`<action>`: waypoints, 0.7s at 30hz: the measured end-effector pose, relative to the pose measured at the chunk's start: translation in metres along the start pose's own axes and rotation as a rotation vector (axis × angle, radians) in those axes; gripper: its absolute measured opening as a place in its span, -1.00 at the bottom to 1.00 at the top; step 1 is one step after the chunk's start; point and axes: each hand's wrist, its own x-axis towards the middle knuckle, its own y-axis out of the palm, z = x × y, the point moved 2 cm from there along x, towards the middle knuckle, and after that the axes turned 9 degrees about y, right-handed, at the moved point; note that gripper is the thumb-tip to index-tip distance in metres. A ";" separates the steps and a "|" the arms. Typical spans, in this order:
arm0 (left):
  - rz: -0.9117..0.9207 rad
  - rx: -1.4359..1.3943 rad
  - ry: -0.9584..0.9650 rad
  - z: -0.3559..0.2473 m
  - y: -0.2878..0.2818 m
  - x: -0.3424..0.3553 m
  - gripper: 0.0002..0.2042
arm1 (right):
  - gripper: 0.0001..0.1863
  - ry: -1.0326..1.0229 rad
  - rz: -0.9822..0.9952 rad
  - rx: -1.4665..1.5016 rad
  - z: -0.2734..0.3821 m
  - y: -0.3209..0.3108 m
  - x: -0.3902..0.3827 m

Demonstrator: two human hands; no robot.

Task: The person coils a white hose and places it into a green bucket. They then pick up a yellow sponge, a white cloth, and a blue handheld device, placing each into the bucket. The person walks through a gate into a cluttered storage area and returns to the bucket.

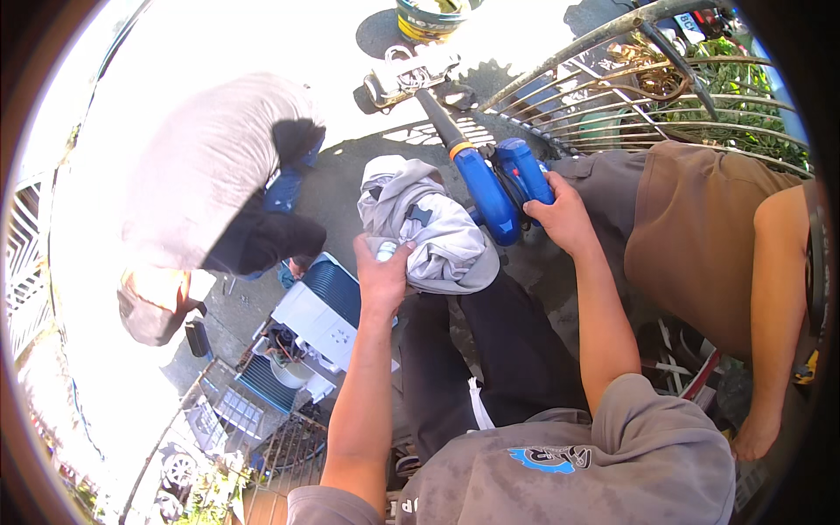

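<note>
My left hand point(382, 273) is closed on the near left edge of a bundle of light grey and white cloth point(429, 229), thumb on top. The bundle is crumpled, with a rounded, brim-like edge at its lower right, and sits in front of my black trousers. My right hand point(563, 214) wraps round the grip of a blue cordless leaf blower point(486, 188). Its black nozzle point(440, 122) points away from me, up and to the left, with an orange ring at the joint. The blower's body is beside the cloth's right side.
At the left a person point(219, 166) in a grey shirt bends over near an opened white air conditioner point(319, 324) with blue fins. Another person point(717, 245) in brown stands close at my right. Metal railing point(595, 79) runs at the far right; a bucket point(429, 22) stands ahead.
</note>
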 end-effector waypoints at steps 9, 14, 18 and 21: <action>0.012 0.015 0.000 -0.108 0.073 0.100 -0.46 | -0.57 0.284 -0.022 0.270 -0.019 -0.072 0.028; 0.021 -0.378 0.068 -0.222 0.105 0.209 -0.76 | -0.50 0.327 -0.053 0.156 -0.010 -0.084 0.074; 0.038 -0.578 0.411 -0.349 0.148 0.352 -0.66 | -0.49 0.268 -0.074 0.196 -0.001 -0.079 0.106; 0.223 -0.623 0.653 -0.440 0.183 0.427 -0.75 | -0.49 0.367 -0.121 0.301 0.016 -0.077 0.133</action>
